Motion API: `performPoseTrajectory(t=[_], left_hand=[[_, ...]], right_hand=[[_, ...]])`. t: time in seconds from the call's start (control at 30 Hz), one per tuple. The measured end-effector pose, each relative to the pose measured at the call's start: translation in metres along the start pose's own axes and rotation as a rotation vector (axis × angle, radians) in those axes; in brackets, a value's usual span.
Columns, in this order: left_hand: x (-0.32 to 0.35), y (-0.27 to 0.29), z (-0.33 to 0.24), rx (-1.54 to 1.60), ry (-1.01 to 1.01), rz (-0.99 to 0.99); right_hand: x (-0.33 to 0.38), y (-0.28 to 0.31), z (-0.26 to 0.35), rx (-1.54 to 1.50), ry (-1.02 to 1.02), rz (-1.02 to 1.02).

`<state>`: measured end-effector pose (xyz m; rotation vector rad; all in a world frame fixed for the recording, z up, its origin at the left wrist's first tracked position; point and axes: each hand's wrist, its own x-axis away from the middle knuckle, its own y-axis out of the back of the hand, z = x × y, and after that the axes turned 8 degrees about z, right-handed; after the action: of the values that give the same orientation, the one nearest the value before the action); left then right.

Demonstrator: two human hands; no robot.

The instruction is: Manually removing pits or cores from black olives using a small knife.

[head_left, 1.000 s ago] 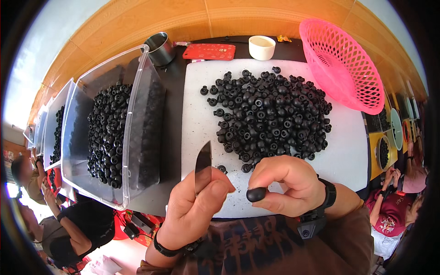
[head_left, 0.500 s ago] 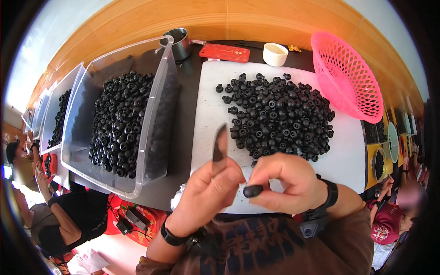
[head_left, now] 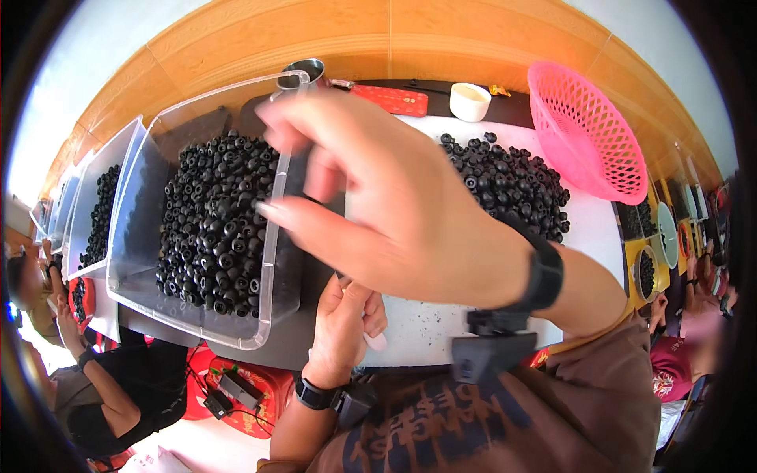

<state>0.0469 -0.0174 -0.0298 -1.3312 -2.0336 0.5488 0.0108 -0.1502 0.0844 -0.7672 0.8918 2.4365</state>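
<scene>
My right hand [head_left: 386,197] reaches left over the right rim of a clear plastic bin [head_left: 272,276], blurred, its fingers apart and nothing visible in them. The bin holds many small black knob-like pieces [head_left: 209,229] with hollow ends. Below it, near the board's front left, my left hand [head_left: 343,323] is closed around a small knife [head_left: 344,280]. Most of the blade is hidden behind my right hand; a pale tip pokes out under the fingers. A heap of the same black pieces [head_left: 512,185] lies on the white board [head_left: 587,260], partly covered by my right forearm.
A pink mesh basket [head_left: 587,134] leans at the board's far right. Along the back stand a white cup [head_left: 470,102], a red flat packet [head_left: 394,100] and a metal mug [head_left: 307,69]. More bins [head_left: 98,213] line the left. People sit at both sides.
My right hand has swung from beside the left hand up and left to the bin; the black piece it held is no longer visible. The left hand has moved slightly down and left.
</scene>
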Motion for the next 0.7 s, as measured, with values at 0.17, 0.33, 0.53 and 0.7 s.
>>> performPoseTrajectory(t=[0.17,0.33,0.53,0.7], left_hand=[[0.0,-0.001,-0.002,0.0,0.014,0.007],[-0.002,-0.008,-0.004,-0.093,0.01,0.014],[-0.002,-0.008,-0.001,-0.092,0.002,-0.019],[0.007,-0.015,-0.005,-0.234,0.004,-0.077]], right_hand=[[0.087,0.021,-0.007,0.205,-0.269,0.293],[0.134,0.009,-0.02,0.443,-0.318,0.497],[0.137,0.005,-0.036,0.478,-0.238,0.56],[0.125,0.023,-0.017,-0.042,-0.473,0.449]])
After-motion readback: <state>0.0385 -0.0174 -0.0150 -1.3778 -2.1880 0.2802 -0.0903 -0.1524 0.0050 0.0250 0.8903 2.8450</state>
